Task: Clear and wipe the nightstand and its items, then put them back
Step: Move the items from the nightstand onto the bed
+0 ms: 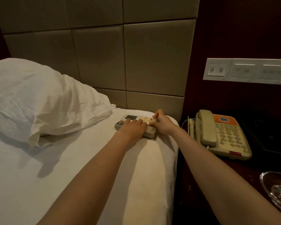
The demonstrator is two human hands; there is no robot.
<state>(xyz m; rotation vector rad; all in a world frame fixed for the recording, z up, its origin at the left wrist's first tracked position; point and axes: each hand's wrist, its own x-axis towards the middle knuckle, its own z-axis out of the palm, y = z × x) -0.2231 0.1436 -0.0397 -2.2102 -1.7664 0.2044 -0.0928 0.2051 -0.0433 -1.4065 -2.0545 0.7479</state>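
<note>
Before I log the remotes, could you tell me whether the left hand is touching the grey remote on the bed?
Touching. The head view shows the left hand lying flat on the grey remote, covering its middle.

Just beyond your left hand (135, 126) and right hand (161, 123), the padded headboard (152, 62) blocks any further reach. The grey remote (150, 133) under your left hand and the white remote (131, 118) pinched by your right take up the sheet there. Left of your left hand, the pillow (39, 95) bulks up near. Toward you, the bed sheet (47, 184) lies open. Right of your right hand, the mattress edge drops to the nightstand (195, 184), where the telephone (225, 137) and glass dish (277, 190) stand well apart.
</note>
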